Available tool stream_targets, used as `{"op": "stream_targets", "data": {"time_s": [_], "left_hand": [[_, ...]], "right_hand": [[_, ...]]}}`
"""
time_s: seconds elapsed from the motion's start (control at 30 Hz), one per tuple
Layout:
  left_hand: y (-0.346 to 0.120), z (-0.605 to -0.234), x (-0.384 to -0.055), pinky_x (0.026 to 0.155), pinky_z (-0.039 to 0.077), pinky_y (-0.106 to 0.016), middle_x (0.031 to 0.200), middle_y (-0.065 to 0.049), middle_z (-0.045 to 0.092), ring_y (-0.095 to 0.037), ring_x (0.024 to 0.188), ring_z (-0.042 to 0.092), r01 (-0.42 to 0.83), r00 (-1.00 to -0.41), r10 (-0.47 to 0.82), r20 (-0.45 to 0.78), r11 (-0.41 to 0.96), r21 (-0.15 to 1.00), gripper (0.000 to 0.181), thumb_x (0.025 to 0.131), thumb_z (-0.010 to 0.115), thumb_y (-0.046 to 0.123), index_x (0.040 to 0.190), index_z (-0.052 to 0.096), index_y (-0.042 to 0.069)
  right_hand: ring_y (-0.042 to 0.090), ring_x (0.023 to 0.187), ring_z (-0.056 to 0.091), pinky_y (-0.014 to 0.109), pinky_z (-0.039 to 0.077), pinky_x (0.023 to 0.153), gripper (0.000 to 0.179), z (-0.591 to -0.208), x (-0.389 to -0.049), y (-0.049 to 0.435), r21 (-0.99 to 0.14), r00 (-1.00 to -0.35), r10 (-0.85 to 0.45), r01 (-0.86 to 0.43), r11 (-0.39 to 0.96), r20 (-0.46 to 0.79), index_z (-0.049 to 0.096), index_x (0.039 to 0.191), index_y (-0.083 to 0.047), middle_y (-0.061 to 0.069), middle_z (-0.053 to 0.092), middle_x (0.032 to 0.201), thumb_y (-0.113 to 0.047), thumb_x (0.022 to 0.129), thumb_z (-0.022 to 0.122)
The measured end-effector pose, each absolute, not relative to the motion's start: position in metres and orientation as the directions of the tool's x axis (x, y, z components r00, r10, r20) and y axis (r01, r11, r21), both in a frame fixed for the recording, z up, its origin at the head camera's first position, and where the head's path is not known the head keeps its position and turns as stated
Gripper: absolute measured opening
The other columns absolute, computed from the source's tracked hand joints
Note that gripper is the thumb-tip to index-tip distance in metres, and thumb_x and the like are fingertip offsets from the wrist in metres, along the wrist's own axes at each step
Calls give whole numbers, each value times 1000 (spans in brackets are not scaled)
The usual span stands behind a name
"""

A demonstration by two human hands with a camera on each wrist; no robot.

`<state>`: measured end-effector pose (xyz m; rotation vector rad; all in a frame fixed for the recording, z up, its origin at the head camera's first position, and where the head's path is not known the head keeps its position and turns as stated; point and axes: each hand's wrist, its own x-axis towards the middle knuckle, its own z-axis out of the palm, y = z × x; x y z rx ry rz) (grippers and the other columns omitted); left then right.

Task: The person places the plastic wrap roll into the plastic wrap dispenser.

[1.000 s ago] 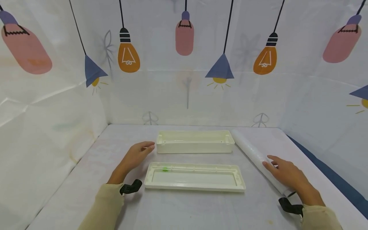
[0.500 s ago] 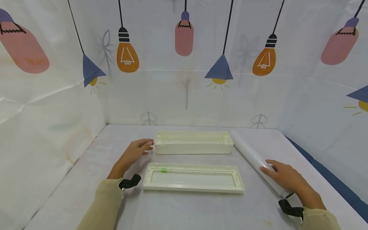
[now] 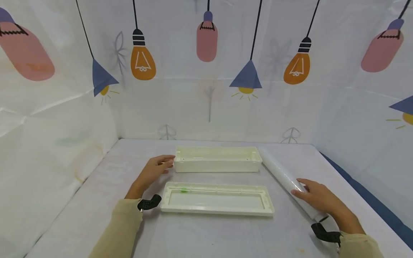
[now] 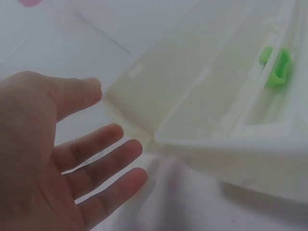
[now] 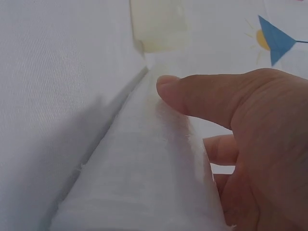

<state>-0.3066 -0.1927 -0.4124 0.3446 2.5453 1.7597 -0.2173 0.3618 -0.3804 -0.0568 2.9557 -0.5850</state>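
My left hand (image 3: pixel 151 172) is at the left end of a cream plastic box (image 3: pixel 217 166), its fingers spread and almost straight. Whether the fingertips touch the box, I cannot tell. In front of the box lies a shallow cream lid (image 3: pixel 217 210), inner side up, with a green slider (image 4: pixel 280 67) on a thin rail. A roll of clear plastic film (image 3: pixel 280 172) lies slantwise at the right. Over its near part is my right hand (image 3: pixel 324 197). In the right wrist view the thumb (image 5: pixel 202 98) reaches above the roll, with fingers along its side, not clasped round it.
The white table (image 3: pixel 213 236) meets a printed cloth wall (image 3: pixel 209 104) at the back, with more cloth at both sides. The roll's far end is close to the box's right end. Black cameras (image 3: pixel 150 203) sit on both wrists.
My left hand has moved slightly towards the box's left end. My right hand has shifted a little left over the roll. Box, lid and roll stay in place.
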Motion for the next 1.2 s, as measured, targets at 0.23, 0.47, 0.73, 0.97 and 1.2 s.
{"op": "stream_targets", "data": {"time_s": [0.23,0.47,0.73,0.97,1.2], "left_hand": [[-193,-415,-309,94,55,-43,139,-22,56,-33,118,59,178,-972,210,108,353,919,44,103,60,22,143,55,5],[-194,-418,-309,93,55,-42,139,-22,55,-33,117,59,168,-971,220,95,340,925,43,103,60,21,143,55,5],[-194,-419,-317,92,56,-41,137,-20,57,-33,120,58,155,-971,222,91,291,944,44,101,64,27,140,57,7],[-190,-421,-320,92,55,-42,137,-24,56,-35,121,57,151,-974,201,101,255,955,46,101,64,27,138,57,1],[-188,-419,-320,94,54,-43,138,-24,56,-37,122,57,137,-977,195,88,249,959,44,101,64,22,138,56,0]], "right_hand": [[36,91,60,53,56,69,86,-376,-220,356,-379,-989,-52,6,926,-142,37,143,15,42,52,123,-49,94,66],[37,92,59,53,55,70,87,-371,-222,349,-363,-986,-57,4,932,-158,36,143,15,42,52,124,-48,92,68],[34,90,59,53,55,71,94,-372,-223,349,-359,-982,-59,9,933,-177,36,141,19,37,56,118,-49,88,73],[29,84,58,48,55,67,95,-377,-222,350,-357,-981,-54,17,934,-187,40,138,19,29,61,110,-52,87,74],[28,83,58,45,54,64,90,-377,-222,351,-344,-984,-39,23,939,-173,47,134,18,25,63,106,-54,87,72]]}}
